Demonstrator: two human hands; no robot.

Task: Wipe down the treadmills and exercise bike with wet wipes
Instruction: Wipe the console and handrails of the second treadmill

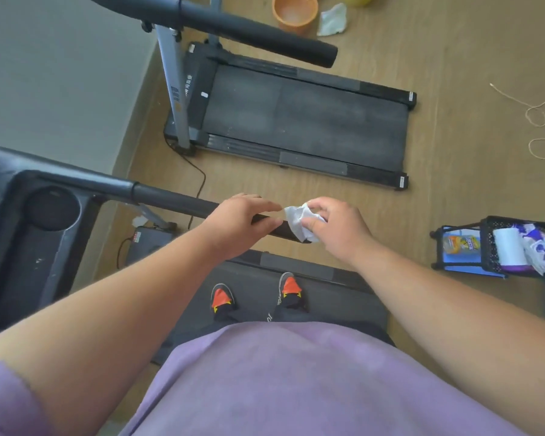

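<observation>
Standing on near treadmill (pixel 312 294) | left hand (pixel 243 225) grips the handrail (pixel 170 199) near its end | right hand (pixel 337 228) pinches crumpled wipe (pixel 299 220) against rail tip | second treadmill (pixel 296 121) far | basket (pixel 523 243) right on floor

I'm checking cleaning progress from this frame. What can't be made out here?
- Handrail tip: head view, covered by the wipe and right hand.
- Left hand grip: underside hidden by the rail.
- Far treadmill console: cut off by the top edge.
- Basket labels: too small and blurred.
- Surface cleanliness: not discernible.
</observation>
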